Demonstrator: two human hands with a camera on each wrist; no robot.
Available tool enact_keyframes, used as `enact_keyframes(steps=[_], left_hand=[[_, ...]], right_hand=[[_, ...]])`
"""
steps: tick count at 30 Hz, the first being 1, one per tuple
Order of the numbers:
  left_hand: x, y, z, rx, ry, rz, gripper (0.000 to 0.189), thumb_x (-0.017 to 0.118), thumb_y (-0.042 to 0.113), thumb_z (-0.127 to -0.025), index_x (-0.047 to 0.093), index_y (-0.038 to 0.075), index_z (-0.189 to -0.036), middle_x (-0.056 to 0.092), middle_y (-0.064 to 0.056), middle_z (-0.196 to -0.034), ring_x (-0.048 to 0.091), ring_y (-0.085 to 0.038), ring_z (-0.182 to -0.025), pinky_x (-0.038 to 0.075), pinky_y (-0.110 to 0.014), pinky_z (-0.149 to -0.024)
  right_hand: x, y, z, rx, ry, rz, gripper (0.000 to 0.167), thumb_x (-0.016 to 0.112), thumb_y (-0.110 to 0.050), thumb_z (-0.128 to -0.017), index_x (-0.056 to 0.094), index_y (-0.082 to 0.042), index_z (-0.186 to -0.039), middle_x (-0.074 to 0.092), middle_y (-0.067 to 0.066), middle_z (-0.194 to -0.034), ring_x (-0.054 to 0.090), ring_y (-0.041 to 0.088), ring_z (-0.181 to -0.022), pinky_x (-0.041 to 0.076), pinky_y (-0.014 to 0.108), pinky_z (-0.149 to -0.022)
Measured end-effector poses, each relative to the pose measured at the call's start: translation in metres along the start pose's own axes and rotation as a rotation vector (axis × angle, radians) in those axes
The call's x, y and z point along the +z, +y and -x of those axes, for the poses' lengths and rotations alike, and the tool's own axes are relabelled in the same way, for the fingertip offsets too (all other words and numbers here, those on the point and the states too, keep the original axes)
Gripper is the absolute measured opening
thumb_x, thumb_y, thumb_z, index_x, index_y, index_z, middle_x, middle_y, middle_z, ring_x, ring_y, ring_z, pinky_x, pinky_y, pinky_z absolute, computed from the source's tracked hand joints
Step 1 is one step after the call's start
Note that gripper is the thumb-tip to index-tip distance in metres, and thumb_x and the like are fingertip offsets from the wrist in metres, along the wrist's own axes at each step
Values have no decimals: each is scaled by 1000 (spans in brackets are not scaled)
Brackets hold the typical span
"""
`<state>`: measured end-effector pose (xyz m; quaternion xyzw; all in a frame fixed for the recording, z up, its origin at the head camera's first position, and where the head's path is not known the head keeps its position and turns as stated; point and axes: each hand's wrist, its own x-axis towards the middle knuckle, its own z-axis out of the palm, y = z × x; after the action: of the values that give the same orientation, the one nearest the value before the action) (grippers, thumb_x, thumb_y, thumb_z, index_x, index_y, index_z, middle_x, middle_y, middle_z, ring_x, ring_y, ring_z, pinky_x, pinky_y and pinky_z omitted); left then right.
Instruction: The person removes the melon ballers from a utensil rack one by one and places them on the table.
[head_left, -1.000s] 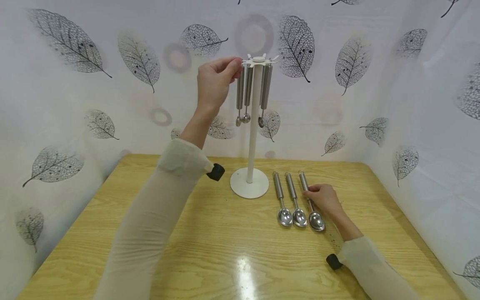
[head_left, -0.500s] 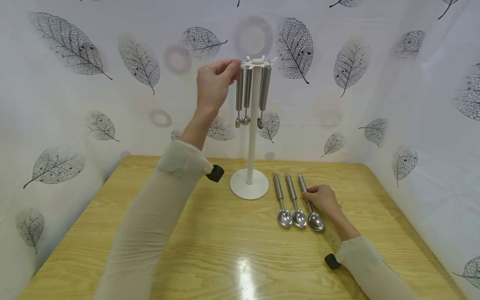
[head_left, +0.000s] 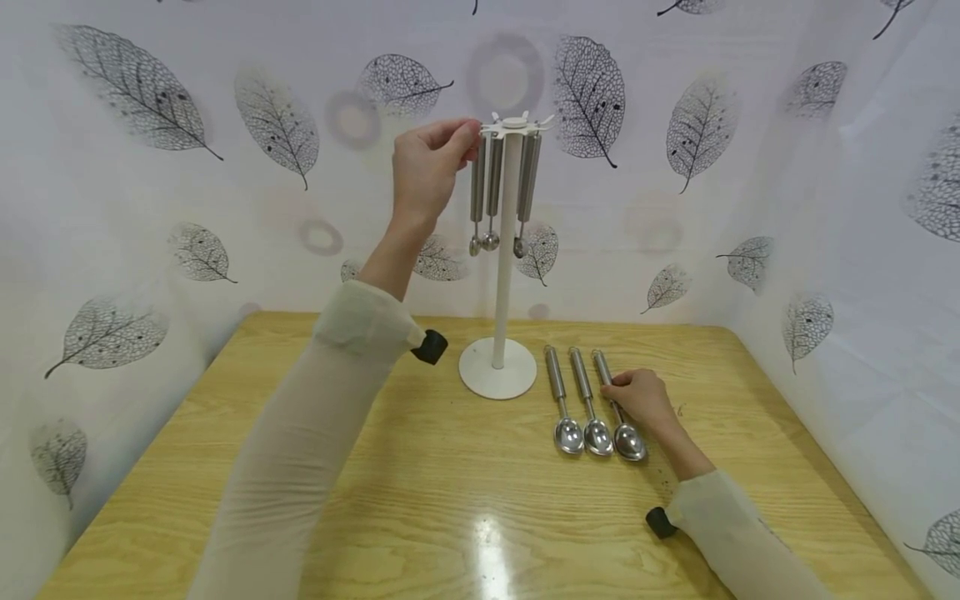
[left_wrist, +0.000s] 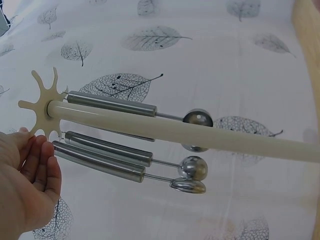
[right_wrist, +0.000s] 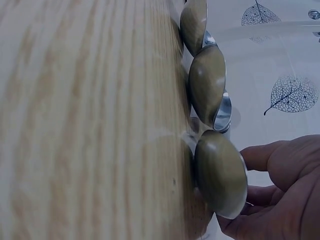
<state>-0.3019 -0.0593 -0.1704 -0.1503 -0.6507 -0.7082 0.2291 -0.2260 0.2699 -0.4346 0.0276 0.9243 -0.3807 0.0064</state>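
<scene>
A white rack [head_left: 504, 250] on a round base stands on the table, with a star-shaped hook top. Several slim metal spoons [left_wrist: 102, 161] with small bowls hang from it. My left hand [head_left: 429, 171] is raised at the top's left side. Its thumb and fingertips pinch a hook tip, close against the handle end of the nearest hanging spoon. Three bigger metal spoons lie in a row right of the base: a left one [head_left: 567, 436], a middle one [head_left: 597, 436] and a right one [head_left: 628, 442]. My right hand [head_left: 643, 398] pinches the right spoon by its handle.
The wooden table [head_left: 420, 500] ends at a rear edge close behind the rack. A white curtain [head_left: 645, 242] with leaf prints surrounds it at the back and sides. A black wrist piece [head_left: 431, 347] sits at each cuff.
The right hand and the right spoon have slid slightly left, nearer the middle spoon. My left hand keeps its place at the rack's top.
</scene>
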Motion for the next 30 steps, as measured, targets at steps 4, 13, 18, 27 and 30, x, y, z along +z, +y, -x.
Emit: enact_keyframes(steps=[4, 13, 18, 27, 30], left_hand=[[0, 0, 0, -4, -1, 0, 19, 73, 11, -102, 79, -5, -110, 75, -9, -92, 68, -15, -84, 59, -26, -89], [0, 1, 1, -8, 0, -7, 19, 73, 11, -102, 79, -5, -111, 75, -9, -93, 68, -14, -83, 59, -30, -92], [0, 1, 1, -7, -1, -6, 19, 73, 11, -102, 79, -5, -111, 75, -10, -93, 68, -14, -83, 59, -31, -93], [1, 0, -1, -7, -6, -15, 19, 74, 11, -102, 79, -5, -111, 76, -9, -93, 68, -14, -83, 59, -30, -91], [1, -1, -1, -5, -6, -22, 20, 74, 12, -102, 78, -5, -112, 75, -9, -93, 68, -14, -83, 59, -31, -91]], right_hand=[[1, 1, -1, -2, 0, 14, 34, 73, -12, -99, 68, 19, -113, 72, 29, -103, 68, 30, -86, 57, 29, -66], [-2, -1, 2, -4, -8, 39, 39, 69, -17, -102, 67, 19, -117, 72, 30, -105, 68, 31, -85, 58, 34, -68], [-6, -5, 5, 9, -13, 51, 45, 66, -20, -105, 63, 19, -126, 66, 37, -122, 68, 42, -103, 60, 49, -86], [-13, -20, -1, -30, 37, 1, 45, 58, -22, -110, 59, 16, -135, 63, 35, -131, 65, 46, -113, 57, 54, -95], [-16, -29, -7, -110, 75, -29, 43, 58, -20, -110, 61, 15, -134, 66, 34, -127, 65, 46, -114, 56, 53, -96]])
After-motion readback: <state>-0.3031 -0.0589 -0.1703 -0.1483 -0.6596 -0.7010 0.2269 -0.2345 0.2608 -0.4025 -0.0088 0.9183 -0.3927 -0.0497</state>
